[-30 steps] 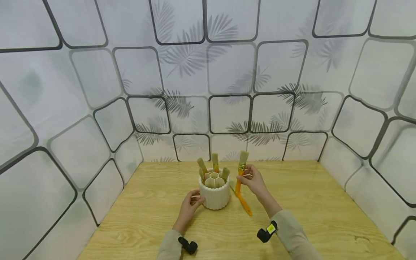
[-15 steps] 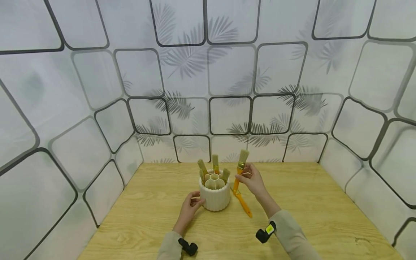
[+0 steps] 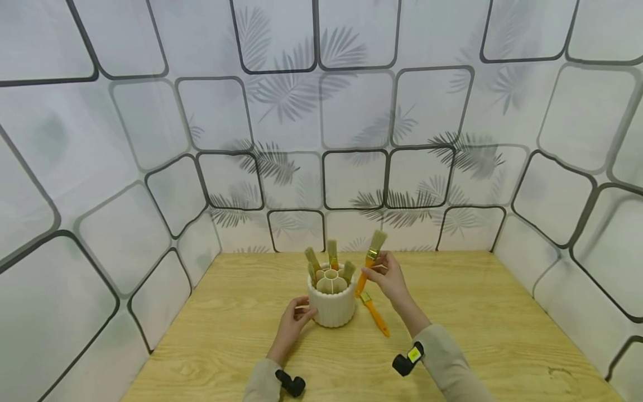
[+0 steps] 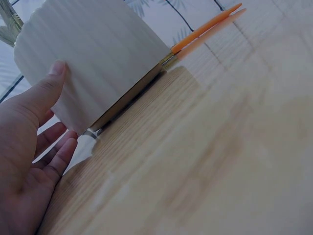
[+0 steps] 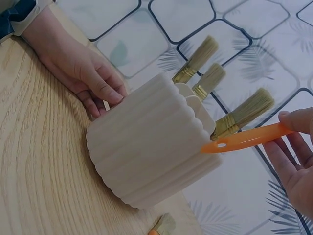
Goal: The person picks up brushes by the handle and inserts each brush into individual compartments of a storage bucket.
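Observation:
A white ribbed holder (image 3: 331, 307) with petal-shaped compartments stands upright on the table, several paintbrushes (image 3: 333, 254) in it with bristles up. My left hand (image 3: 293, 321) touches its left side; in the left wrist view the thumb (image 4: 57, 68) rests on the wall and the fingertips are near the base. My right hand (image 3: 390, 279) pinches an orange-handled paintbrush (image 3: 372, 254) between thumb and fingers, bristles up and tilted right. In the right wrist view its handle end (image 5: 217, 146) is close to the holder's rim; whether it touches cannot be told.
Another orange-handled paintbrush (image 3: 377, 318) lies on the wooden table (image 3: 226, 346), just right of the holder. Patterned sheeting (image 3: 351, 178) surrounds the table at the back and on both sides.
My right hand has shifted slightly left, and the held paintbrush has tilted further, its handle end rising toward the holder. My left hand and the holder stay in place.

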